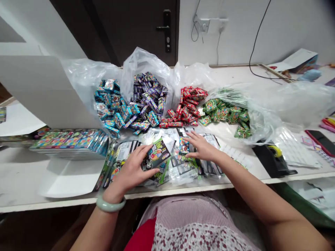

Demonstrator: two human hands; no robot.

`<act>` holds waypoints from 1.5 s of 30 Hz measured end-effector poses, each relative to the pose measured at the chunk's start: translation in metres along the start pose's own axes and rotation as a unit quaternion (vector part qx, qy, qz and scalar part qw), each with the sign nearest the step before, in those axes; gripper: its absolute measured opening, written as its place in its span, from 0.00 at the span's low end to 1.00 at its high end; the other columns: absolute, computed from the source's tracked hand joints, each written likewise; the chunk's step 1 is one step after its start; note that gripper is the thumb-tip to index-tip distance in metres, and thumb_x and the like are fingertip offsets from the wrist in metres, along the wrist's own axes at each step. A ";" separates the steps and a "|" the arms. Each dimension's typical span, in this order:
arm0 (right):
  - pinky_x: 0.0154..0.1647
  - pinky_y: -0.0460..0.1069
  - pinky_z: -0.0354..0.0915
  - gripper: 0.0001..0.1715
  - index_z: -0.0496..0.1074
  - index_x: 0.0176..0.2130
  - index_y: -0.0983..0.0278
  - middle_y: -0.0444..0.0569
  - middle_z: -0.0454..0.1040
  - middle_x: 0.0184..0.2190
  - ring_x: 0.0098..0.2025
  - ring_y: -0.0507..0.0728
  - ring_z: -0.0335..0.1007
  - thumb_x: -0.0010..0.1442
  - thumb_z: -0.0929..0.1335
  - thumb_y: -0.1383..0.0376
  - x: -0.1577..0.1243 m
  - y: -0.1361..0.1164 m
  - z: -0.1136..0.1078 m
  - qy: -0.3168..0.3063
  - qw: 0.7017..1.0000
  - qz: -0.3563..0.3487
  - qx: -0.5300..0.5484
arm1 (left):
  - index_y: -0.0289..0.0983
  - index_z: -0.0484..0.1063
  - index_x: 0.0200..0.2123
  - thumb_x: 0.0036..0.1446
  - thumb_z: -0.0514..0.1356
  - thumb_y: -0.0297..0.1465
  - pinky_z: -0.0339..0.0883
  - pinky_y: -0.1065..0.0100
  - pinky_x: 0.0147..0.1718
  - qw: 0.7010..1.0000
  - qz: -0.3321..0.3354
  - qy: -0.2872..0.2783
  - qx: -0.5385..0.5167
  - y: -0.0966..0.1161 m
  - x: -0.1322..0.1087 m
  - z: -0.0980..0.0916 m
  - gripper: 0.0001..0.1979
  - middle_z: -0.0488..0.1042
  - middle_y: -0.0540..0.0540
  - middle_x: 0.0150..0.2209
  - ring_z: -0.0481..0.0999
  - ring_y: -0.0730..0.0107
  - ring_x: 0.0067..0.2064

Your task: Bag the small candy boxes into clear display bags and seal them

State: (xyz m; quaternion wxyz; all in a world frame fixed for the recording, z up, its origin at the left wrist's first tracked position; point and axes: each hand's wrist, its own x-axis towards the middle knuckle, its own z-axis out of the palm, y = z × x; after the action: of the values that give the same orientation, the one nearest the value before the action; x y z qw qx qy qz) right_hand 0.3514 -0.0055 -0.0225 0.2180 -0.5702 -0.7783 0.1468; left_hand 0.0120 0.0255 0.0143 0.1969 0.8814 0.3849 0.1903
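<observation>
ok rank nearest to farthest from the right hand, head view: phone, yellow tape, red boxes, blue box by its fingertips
1. Blue box, right by the right hand
2. Red boxes, beyond the hand
3. Yellow tape, off right
4. Phone, farthest right

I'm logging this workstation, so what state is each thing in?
Left hand: touching dark packet, thumb spread
Right hand: at small blue packet, fingers spread
Plastic bags: open
White-flapped box: open, flap raised
Door: shut
Phone: screen dark
Tape dispenser: yellow roll loaded
</observation>
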 end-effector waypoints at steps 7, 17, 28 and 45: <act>0.62 0.64 0.55 0.40 0.65 0.60 0.64 0.61 0.65 0.59 0.61 0.68 0.59 0.51 0.74 0.57 0.014 -0.005 0.020 -0.016 0.996 0.017 0.090 | 0.42 0.55 0.64 0.54 0.65 0.46 0.58 0.49 0.61 1.000 -0.009 -0.009 -0.011 0.000 -0.003 0.000 0.39 0.61 0.38 0.60 0.62 0.50 0.62; 0.59 0.63 0.60 0.42 0.65 0.56 0.56 0.51 0.71 0.52 0.54 0.65 0.69 0.44 0.75 0.49 -0.017 -0.034 0.008 0.033 0.691 0.102 0.715 | 0.45 0.52 0.65 0.54 0.64 0.45 0.61 0.47 0.59 0.999 0.027 -0.021 -0.033 0.000 0.003 0.005 0.39 0.61 0.39 0.60 0.64 0.49 0.60; 0.66 0.60 0.49 0.35 0.60 0.53 0.55 0.53 0.50 0.66 0.68 0.62 0.48 0.51 0.76 0.60 -0.030 -0.041 -0.009 -0.001 0.891 -0.048 0.452 | 0.46 0.51 0.65 0.47 0.70 0.42 0.60 0.49 0.60 0.996 0.069 -0.041 -0.043 0.019 0.007 0.010 0.46 0.59 0.41 0.61 0.62 0.50 0.61; 0.67 0.65 0.49 0.35 0.62 0.57 0.55 0.53 0.55 0.66 0.68 0.66 0.47 0.53 0.75 0.58 -0.028 -0.047 -0.054 -0.088 0.959 -0.071 0.259 | 0.46 0.51 0.65 0.47 0.70 0.43 0.59 0.48 0.59 0.994 0.090 -0.016 -0.055 0.026 0.009 0.011 0.46 0.60 0.40 0.60 0.62 0.49 0.60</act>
State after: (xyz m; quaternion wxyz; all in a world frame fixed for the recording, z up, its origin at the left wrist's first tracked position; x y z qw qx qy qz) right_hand 0.3470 -0.0472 0.0417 0.2990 -0.4223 -0.7680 0.3776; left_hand 0.0387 0.0142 0.0191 0.2328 0.9033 0.2898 0.2143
